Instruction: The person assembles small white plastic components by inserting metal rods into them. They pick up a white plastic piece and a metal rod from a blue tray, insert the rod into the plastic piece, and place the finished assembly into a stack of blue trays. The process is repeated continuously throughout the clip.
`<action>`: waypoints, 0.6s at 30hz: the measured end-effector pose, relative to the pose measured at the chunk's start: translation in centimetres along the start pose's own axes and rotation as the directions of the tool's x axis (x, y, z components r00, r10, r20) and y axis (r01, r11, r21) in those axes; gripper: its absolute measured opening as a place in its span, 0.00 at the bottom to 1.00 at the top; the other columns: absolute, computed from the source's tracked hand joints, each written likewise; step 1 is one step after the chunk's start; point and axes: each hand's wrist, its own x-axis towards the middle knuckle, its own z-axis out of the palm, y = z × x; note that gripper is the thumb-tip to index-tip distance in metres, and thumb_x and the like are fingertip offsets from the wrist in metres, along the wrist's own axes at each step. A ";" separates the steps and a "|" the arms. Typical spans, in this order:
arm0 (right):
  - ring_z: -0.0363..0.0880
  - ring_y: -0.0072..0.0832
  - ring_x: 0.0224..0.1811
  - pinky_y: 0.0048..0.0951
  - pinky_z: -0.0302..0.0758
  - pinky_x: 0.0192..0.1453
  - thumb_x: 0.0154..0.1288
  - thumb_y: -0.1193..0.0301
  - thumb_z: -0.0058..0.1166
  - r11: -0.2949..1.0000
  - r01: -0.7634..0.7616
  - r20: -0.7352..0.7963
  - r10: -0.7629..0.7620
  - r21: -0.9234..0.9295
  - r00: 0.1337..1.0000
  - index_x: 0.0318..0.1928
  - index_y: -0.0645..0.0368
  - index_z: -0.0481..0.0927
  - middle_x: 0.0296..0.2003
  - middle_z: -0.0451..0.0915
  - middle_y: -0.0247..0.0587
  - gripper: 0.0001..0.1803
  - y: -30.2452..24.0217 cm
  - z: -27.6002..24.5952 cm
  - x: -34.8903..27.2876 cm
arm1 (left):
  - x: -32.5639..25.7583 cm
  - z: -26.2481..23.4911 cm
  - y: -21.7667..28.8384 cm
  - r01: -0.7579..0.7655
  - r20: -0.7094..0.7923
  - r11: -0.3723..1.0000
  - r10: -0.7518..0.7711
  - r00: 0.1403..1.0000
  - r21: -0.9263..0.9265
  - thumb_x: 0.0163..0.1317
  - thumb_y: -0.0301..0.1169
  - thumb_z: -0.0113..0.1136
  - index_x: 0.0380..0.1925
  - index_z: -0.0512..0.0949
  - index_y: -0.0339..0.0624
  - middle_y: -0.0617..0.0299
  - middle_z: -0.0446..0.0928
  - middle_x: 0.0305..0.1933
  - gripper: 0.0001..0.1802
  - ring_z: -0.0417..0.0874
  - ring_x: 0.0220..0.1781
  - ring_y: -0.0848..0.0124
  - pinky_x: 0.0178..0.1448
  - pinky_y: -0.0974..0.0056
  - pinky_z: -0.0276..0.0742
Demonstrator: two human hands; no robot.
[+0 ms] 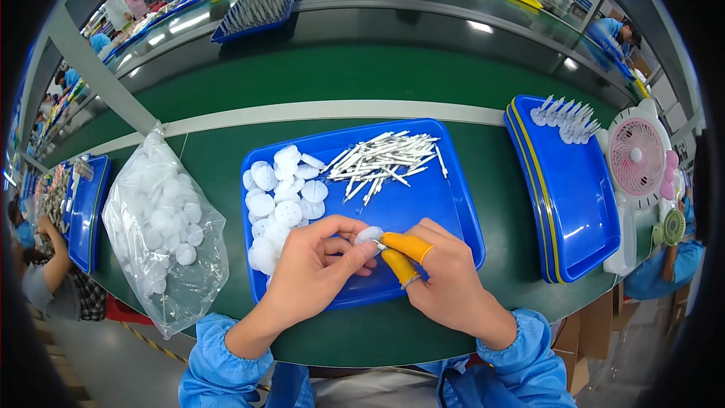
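- I see a small white round disc [368, 234] pinched between both hands over the near edge of the middle blue tray [423, 204], roughly at the centre of the view.
- My left hand [313, 264] is curled shut around the disc from the 9 o'clock side, thumb and fingertips on it.
- My right hand [442, 276] meets it from 3 o'clock; thumb and forefinger wear orange finger cots [404, 253] and pinch at the disc's edge. Whether a thin white stick is held there too, I cannot tell.
- At 11 o'clock from the hands, inside the same tray, lies a loose pile of white discs [279, 196], a good many of them.
- At 12 o'clock, farther back in the tray, lies a heap of thin white sticks [381, 162], tumbled crosswise.
- At 3 o'clock, well apart, stands a stack of blue trays [570, 204]; on its far corner sits a short row of finished pieces [565, 117], discs on sticks as far as I can make out.
- My judgement: only that small row looks done, and both loose piles are large, so most of the work is left.
- At 9 o'clock on the green bench [483, 295] sits a clear plastic bag [162, 234] full of more white discs.
- At the far right stands a small pink fan [638, 155].
- Other people in blue sleeves work at benches around the rim.
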 end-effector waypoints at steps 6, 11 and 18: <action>0.76 0.47 0.39 0.43 0.75 0.39 0.47 0.88 0.65 0.999 -0.005 -0.002 0.005 0.047 1.000 0.51 0.71 0.84 0.37 0.78 0.49 0.25 0.0 -0.2 -0.4 | 0.0 -0.3 0.1 -0.055 -0.088 0.992 0.066 0.994 0.117 0.79 0.25 0.62 0.54 0.81 0.28 0.54 0.87 0.44 0.11 0.90 0.42 0.70 0.47 0.65 0.91; 0.76 0.46 0.39 0.44 0.75 0.39 0.46 0.88 0.64 0.998 -0.040 0.003 0.040 0.047 0.999 0.46 0.74 0.85 0.37 0.78 0.50 0.21 0.0 0.0 -0.2 | 0.0 0.1 -0.4 -0.217 -0.107 0.918 0.266 0.958 0.331 0.75 0.21 0.64 0.52 0.82 0.28 0.54 0.84 0.47 0.10 0.90 0.42 0.71 0.46 0.66 0.91; 0.76 0.47 0.40 0.45 0.76 0.40 0.45 0.86 0.65 0.997 -0.072 0.043 0.073 -0.028 0.996 0.42 0.74 0.85 0.36 0.77 0.50 0.18 0.9 -0.2 -0.3 | -0.3 0.9 0.0 -0.230 -0.106 0.815 0.334 0.937 0.532 0.66 0.18 0.71 0.43 0.83 0.31 0.55 0.83 0.42 0.08 0.90 0.41 0.70 0.43 0.65 0.92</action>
